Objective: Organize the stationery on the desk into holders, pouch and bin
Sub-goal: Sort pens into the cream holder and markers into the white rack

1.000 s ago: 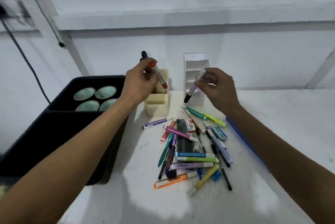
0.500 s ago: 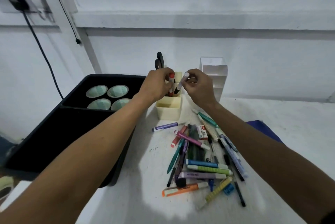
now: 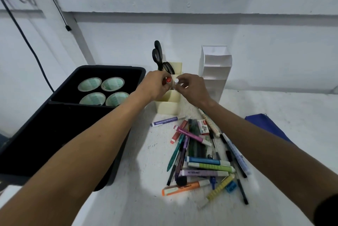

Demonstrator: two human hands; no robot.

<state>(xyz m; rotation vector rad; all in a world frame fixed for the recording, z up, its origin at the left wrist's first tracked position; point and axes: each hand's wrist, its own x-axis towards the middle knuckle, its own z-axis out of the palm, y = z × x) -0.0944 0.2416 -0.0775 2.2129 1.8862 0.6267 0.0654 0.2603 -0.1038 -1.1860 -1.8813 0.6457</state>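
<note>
- We see the red-capped marker [image 3: 168, 80] pinched upright in the fingers of the left hand [image 3: 155, 86], its lower part hidden by the hand over the cream holder [image 3: 169, 104].
- Just beside it, the right hand [image 3: 193, 88] pinches a white-capped marker [image 3: 176, 81] the same way, cap end up, over that same holder; which compartment each one sits over we cannot tell.
- The black scissors [image 3: 159, 59] stand handles-up in the holder's rear section.
- The white tiered holder [image 3: 215, 68] stands to the right of the cream one, near the wall.
- On the desk [image 3: 128, 180] in front of the holders lies a loose pile of pens and highlighters [image 3: 201, 158], with a small staple box [image 3: 203, 126], an orange highlighter [image 3: 184, 188] at the near edge and a blue sharpener [image 3: 230, 187].
- A blue pouch [image 3: 263, 125] lies to the right, partly behind the right forearm.
- The black bin [image 3: 60, 121] sits at the left, holding four tape rolls [image 3: 102, 91] at its far end.
</note>
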